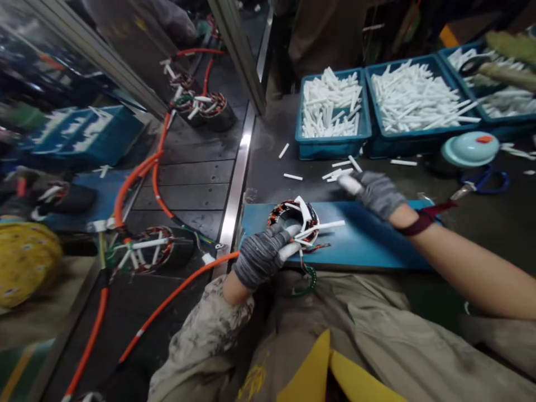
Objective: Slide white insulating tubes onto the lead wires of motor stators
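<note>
A wire-wound motor stator (275, 212) with orange and black windings rests on a blue board in front of me. My left hand (263, 251), in a grey striped glove with white fingertips, closes at its near left side on the white-sleeved leads (305, 231). One long white sleeve (330, 225) sticks out to the right. A green wire loop (310, 282) hangs below the stator. My right hand (374, 191), gloved alike, hovers right of the stator beside loose white sleeve pieces (334, 174). Its fingers are smeared by motion, so I cannot tell what they hold.
Blue bins (333, 149) full of white sleeves line the back right. A light-blue lidded cup (469, 149) and blue-handled scissors (488, 181) lie at the right. Left, past a metal rail (238, 184), a conveyor carries stators (180, 252) and orange cable (125, 190). Other people stand nearby.
</note>
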Available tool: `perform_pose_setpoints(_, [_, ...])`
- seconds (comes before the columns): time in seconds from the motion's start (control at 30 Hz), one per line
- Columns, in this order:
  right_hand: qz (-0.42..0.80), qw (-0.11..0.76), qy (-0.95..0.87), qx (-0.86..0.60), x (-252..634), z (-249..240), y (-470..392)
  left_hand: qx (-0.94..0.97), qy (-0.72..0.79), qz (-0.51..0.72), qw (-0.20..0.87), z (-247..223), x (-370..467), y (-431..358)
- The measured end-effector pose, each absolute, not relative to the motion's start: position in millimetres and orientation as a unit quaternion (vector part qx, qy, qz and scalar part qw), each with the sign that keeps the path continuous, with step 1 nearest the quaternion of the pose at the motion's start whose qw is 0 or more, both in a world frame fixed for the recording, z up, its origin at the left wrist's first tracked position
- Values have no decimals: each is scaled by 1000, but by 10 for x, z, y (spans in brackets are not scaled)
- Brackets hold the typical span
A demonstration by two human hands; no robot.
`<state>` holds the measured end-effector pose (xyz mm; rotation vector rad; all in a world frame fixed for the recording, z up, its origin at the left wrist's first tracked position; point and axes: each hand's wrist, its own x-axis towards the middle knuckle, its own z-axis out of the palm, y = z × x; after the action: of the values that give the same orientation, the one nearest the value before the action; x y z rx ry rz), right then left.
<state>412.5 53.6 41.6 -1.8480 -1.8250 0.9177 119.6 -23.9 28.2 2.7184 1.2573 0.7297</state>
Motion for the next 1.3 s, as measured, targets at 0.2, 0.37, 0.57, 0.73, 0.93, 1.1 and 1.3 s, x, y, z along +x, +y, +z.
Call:
perform_pose_setpoints(0.2, [176, 162, -566, -789, 4374, 269, 1202, 840, 458, 286, 55, 358, 1303, -327])
perform_pose_setpoints(0.37, [190, 251, -551, -772, 4329, 344, 658, 873, 411, 264, -5, 343, 1341, -387])
perform_pose_setpoints(0.57, [447, 417, -594, -522, 4136, 401, -574, 884, 383, 264, -37, 319, 1354, -401])
perform_pose_setpoints(0.73, [428, 432, -605, -514, 4016, 215, -661, 883, 393, 254, -43, 330, 1358, -413])
perform_pose_setpoints(0.93, [331, 362, -762, -424, 3908, 142, -577, 896, 362, 256, -36, 310, 1345, -423])
perform_pose_setpoints(1.1, [429, 252, -745, -444, 3628, 151, -534, 892, 386, 233, -24, 181, 1373, -477])
perform_pose_setpoints(1.3, [421, 216, -751, -461, 3641, 392, -399, 885, 438, 149, -48, 329, 1401, -549])
